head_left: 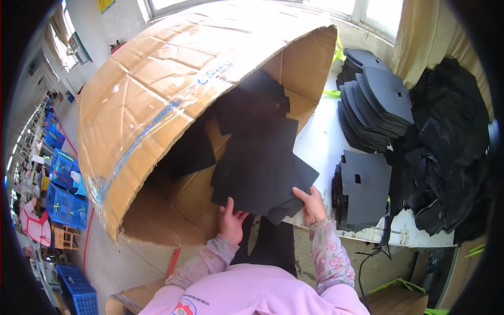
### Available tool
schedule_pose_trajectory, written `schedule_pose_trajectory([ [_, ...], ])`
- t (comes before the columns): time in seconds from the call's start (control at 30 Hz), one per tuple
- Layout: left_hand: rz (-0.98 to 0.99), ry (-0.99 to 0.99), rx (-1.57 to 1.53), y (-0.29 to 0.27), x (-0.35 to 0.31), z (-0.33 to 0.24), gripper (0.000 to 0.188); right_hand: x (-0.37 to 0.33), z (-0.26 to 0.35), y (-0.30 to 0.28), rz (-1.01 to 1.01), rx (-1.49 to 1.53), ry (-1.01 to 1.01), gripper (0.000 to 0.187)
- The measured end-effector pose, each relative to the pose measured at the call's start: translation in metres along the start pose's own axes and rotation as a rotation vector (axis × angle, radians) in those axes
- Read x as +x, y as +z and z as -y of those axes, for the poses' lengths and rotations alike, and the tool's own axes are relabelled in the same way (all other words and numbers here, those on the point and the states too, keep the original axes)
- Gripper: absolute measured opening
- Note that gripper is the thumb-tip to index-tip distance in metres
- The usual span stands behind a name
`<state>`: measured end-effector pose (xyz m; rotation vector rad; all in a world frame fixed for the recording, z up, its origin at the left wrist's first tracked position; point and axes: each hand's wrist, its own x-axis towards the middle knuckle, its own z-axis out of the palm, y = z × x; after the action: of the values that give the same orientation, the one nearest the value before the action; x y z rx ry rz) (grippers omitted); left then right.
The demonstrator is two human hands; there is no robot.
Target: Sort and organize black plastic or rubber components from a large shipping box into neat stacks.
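Between my two hands is a loose bunch of black flat sheets (pixel 254 168), fanned out at uneven angles. My left hand (pixel 231 220) grips the near left edge, thumb on top. At the right corner my right hand (pixel 311 203) pinches the sheets with its thumb over them. The bunch is at the mouth of a large cardboard box (pixel 152 100) lying on its side. More black sheets (pixel 252 100) lie inside the box, partly in shadow. To the right of my right hand stands a stack of black sheets with a small rectangular slot (pixel 366 181).
Taller stacks of black sheets (pixel 380 97) stand on the white table (pixel 320 136). Black fabric (pixel 446 142) is heaped at the right. Blue crates (pixel 65 205) line the floor at far left, near a wooden stool (pixel 65 237). A cable (pixel 370 257) hangs off the table's near edge.
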<state>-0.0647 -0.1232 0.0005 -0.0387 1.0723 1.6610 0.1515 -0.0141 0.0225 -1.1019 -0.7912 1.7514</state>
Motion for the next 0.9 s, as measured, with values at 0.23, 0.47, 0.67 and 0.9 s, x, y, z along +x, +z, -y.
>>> schedule_pose_trajectory([
  [0.23, -0.027, -0.186, 0.118, -0.001, -0.010, 0.007, 0.022, -0.014, -0.025, -0.013, -0.066, 0.122, -0.068, 0.038],
  [0.47, 0.028, -0.282, 0.117, 0.002, -0.015, 0.007, 0.021, -0.018, -0.021, -0.004, -0.030, -0.094, -0.248, 0.022],
  [0.67, 0.008, -0.385, -0.013, 0.014, -0.004, -0.002, 0.019, -0.038, 0.022, 0.000, -0.126, -0.609, -0.485, 0.030],
  [0.9, 0.010, -0.338, -0.086, 0.006, 0.008, -0.001, 0.017, -0.053, 0.064, -0.008, -0.166, -0.725, -0.515, 0.016],
])
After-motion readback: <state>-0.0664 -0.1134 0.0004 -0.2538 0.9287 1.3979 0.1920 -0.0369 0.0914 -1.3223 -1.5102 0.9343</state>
